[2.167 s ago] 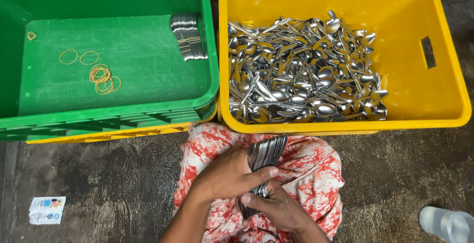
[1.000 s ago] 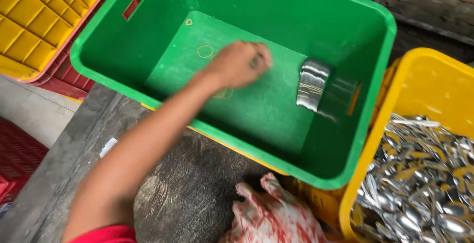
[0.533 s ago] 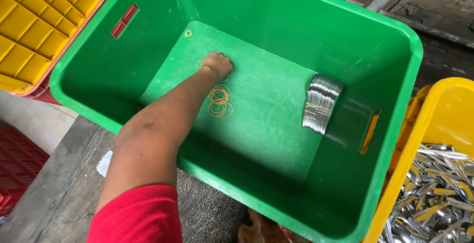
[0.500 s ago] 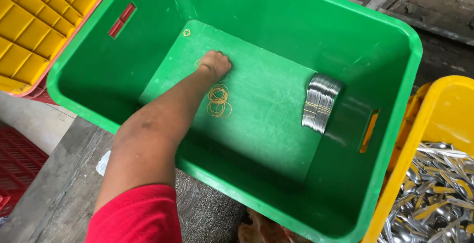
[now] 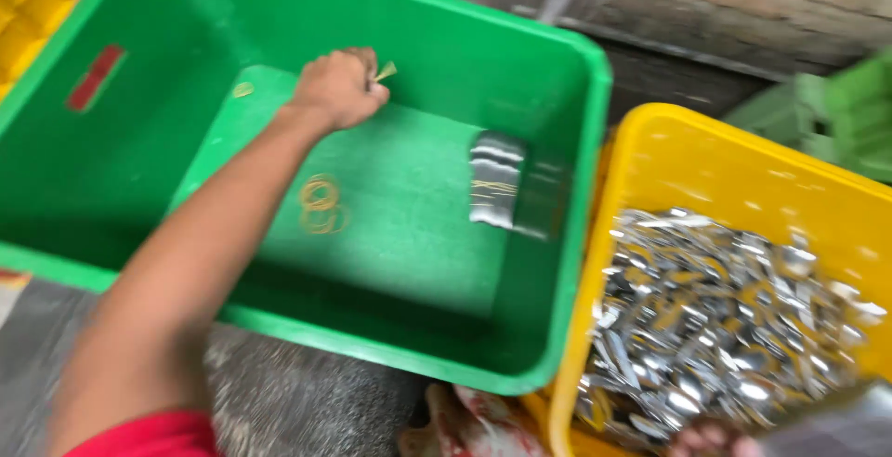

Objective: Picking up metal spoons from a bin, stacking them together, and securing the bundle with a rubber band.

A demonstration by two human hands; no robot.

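Two crates: green crate with rubber bands, yellow crate with spoons.

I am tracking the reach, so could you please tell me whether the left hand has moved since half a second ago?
Yes. The left hand has risen off the green crate floor, farther from the pile of rubber bands, pinching a rubber band.

A green crate, a yellow crate of silver spoons, tan rubber bands, red-and-white patterned cloth.
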